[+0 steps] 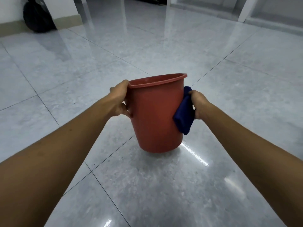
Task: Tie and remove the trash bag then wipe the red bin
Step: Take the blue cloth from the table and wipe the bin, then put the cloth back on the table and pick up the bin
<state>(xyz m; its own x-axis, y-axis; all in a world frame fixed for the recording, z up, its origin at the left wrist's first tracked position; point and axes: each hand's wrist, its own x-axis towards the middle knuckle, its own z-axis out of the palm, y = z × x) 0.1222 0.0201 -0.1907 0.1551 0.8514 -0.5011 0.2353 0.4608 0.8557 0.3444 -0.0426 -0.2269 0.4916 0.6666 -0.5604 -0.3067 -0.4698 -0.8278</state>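
Note:
The red bin [155,115] is held above the floor, tilted a little to the left, with no bag in it. My left hand [118,100] grips its rim and left side. My right hand [199,104] holds a folded dark blue cloth [184,114] pressed flat against the bin's right wall. A tied black trash bag [37,17] sits on the floor at the far left, against the wall.
Glossy grey floor tiles [164,185] spread all around, with bright light reflections at the lower right. White posts [245,9] and a wall base line the back of the room.

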